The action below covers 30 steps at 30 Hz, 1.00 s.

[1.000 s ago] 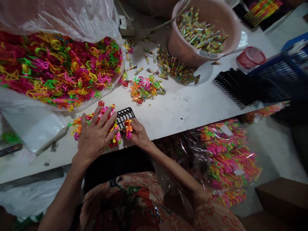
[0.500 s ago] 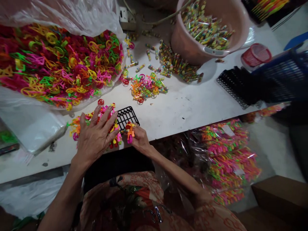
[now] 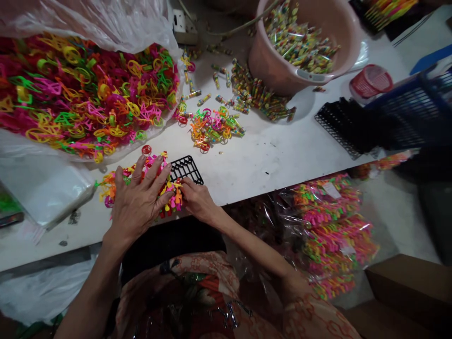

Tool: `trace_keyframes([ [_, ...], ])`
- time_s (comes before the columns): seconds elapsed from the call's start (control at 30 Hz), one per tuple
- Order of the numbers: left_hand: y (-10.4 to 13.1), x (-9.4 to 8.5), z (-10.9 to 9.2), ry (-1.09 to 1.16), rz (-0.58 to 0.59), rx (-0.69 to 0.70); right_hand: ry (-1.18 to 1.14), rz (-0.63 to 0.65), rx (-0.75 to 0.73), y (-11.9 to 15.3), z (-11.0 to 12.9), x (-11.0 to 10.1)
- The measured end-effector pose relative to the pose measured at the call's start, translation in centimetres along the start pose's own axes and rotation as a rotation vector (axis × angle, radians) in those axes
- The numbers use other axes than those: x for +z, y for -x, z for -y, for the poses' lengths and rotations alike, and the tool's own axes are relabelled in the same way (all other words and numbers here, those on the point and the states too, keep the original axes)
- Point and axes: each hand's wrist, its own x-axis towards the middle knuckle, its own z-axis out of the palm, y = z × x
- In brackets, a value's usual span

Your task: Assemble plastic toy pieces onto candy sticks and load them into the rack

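Hands at black grid tray on white surface (image 3: 268, 165), near its front edge.

Left hand (image 3: 136, 205) lies flat, fingers spread, over neon plastic pieces (image 3: 109, 184), hiding most of them and the grid tray (image 3: 186, 168) beneath. Right hand (image 3: 197, 200), fingers curled, touches pieces at the tray's near edge; whether it grips any is unclear.
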Motion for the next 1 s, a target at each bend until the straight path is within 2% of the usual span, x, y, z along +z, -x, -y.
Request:
trace_keyframes([
  [0.37,0.0,0.1,0.0,0.013,0.031,-0.01,0.038,0.254,0.047,-1.9,0.7,-1.9],
  [0.43,-0.1,0.0,0.0,0.009,0.018,-0.014,0.022,0.234,0.071,-1.8,0.7,-2.0],
  [0.6,-0.5,0.0,-0.5,0.008,-0.038,-0.009,-0.099,0.078,0.05,-0.9,0.4,-0.9],
  [0.77,-1.4,0.1,-1.0,-0.007,-0.058,0.002,-0.037,0.123,-0.024,-1.2,0.7,-0.1],
  [0.83,-1.4,0.1,-1.0,-0.027,-0.049,0.018,-0.079,0.161,-0.064,-1.8,0.3,-0.9],
  [0.9,-1.2,0.2,-0.9,-0.052,-0.055,0.024,-0.14,0.227,-0.103,-2.7,-0.9,-2.8],
  [0.97,-1.0,0.3,-0.8,-0.078,-0.066,0.025,-0.115,0.21,-0.038,-4.1,-2.6,-5.4],
  [1.0,-0.9,0.3,-0.8,-0.089,-0.069,0.022,-0.039,0.116,0.078,-5.0,-3.5,-6.7],
])
